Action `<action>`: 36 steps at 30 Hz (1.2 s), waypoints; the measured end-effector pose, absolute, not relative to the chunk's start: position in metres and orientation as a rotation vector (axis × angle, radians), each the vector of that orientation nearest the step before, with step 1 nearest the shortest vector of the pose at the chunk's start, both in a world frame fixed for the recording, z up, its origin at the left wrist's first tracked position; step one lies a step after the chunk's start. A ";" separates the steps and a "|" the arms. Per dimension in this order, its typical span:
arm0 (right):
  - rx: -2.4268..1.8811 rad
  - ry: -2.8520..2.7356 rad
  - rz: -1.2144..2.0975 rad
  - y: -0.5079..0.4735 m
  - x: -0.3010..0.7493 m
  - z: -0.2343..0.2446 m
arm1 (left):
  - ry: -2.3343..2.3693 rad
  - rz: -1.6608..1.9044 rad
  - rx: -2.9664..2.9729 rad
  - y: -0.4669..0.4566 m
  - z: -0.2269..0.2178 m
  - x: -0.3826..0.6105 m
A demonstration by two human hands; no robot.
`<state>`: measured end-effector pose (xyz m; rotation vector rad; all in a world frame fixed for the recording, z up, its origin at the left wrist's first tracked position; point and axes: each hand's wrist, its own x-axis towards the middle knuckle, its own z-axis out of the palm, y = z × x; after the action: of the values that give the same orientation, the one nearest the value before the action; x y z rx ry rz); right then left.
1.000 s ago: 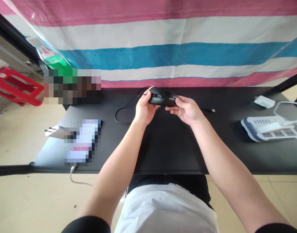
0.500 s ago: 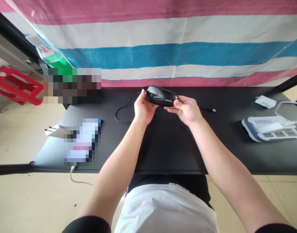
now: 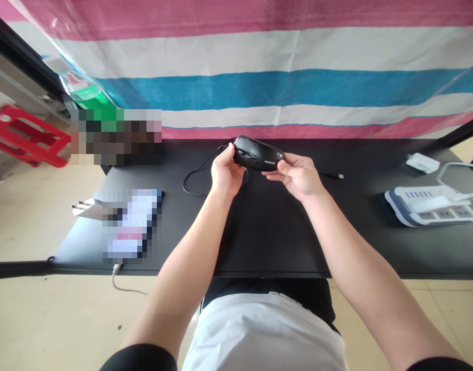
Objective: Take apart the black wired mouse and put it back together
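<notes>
A black computer mouse (image 3: 258,153) is held up above the black table (image 3: 275,237), tilted so that its buttons and scroll wheel show. My left hand (image 3: 226,172) grips its button end, the thumb at the near corner. At the other end, by the pale lettering, my right hand (image 3: 296,174) pinches the mouse between thumb and fingers. The fingers under the mouse are partly hidden. Its thin black cable (image 3: 186,181) loops over the table on the left, and a USB plug (image 3: 340,176) lies to the right of my right hand.
A phone (image 3: 133,221) with a charging cable and a white plug adapter (image 3: 87,207) lie at the left. On the right are a power strip (image 3: 429,206) and a white charger (image 3: 422,162). A green-labelled bottle (image 3: 91,100) stands at the back left, near a red stool (image 3: 27,136). Striped sheeting (image 3: 244,87) hangs behind.
My left hand has shifted very slightly left and its fingers have drawn back a little from under the mouse. The mouse and my right hand stay nearly in place.
</notes>
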<state>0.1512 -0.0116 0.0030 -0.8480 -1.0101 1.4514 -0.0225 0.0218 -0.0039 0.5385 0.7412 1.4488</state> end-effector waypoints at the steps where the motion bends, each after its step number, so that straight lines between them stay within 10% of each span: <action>1: -0.851 -1.012 1.449 -0.011 0.152 0.003 | 0.742 1.443 0.523 0.021 -0.003 -0.022; 36: -0.920 -0.833 1.405 -0.001 0.158 -0.003 | 0.706 1.317 0.722 0.014 -0.002 -0.020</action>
<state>0.1582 -0.0014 -0.0027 -0.9196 -0.8332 1.4055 -0.0199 0.0141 -0.0021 0.7221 0.7060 1.3166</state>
